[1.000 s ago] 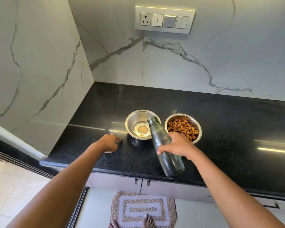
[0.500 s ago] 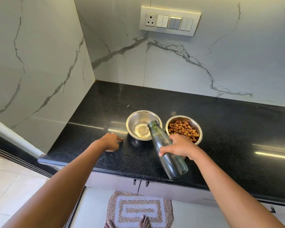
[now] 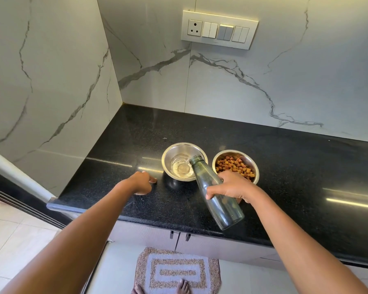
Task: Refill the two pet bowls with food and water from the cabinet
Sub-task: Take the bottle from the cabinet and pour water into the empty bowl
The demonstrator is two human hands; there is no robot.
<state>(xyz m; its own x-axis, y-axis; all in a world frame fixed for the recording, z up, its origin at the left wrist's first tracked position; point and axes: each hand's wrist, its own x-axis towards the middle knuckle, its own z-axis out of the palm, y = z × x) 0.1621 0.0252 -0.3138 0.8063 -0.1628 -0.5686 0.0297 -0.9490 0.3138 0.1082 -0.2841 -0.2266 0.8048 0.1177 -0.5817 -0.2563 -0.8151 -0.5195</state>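
Your right hand (image 3: 234,186) grips the tilted bottle (image 3: 216,192), its mouth over the rim of the water bowl (image 3: 184,161), pouring. Your left hand (image 3: 141,183) is clenched on the black counter (image 3: 295,166) at nine o'clock of that bowl. The food bowl (image 3: 235,165) sits at three o'clock, holding kibble (image 3: 232,165).

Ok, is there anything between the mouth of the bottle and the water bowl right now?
Nothing visible. The right hand tilts the bottle so that its open mouth sits over the rim of the left bowl, and water already lies inside. The food bowl stands apart, to the right.
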